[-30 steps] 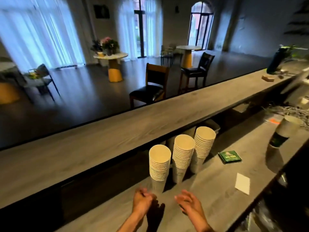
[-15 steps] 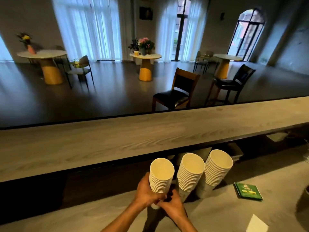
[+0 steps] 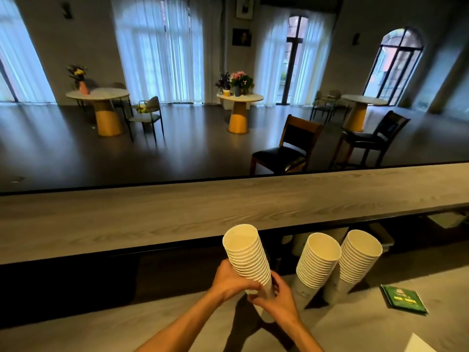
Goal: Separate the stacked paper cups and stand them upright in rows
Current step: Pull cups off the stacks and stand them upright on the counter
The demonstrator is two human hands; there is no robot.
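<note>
Three stacks of cream paper cups are in view on the lower grey counter [image 3: 152, 323]. The left stack [image 3: 247, 255] is lifted and tilted toward the left, mouth facing me. My left hand [image 3: 229, 279] grips it around the lower rims from the left. My right hand [image 3: 278, 298] grips the bottom cup from the right. The middle stack [image 3: 317, 260] and the right stack [image 3: 359, 257] stand on the counter, apart from my hands.
A raised wooden bar top [image 3: 228, 204] runs across behind the cups. A green packet [image 3: 403, 299] and a white paper [image 3: 418, 345] lie at the right of the lower counter. Chairs and round tables stand in the room beyond.
My hands reached the left stack, closed around it and lifted it off the counter toward the left. The camera view swung left and upward.
</note>
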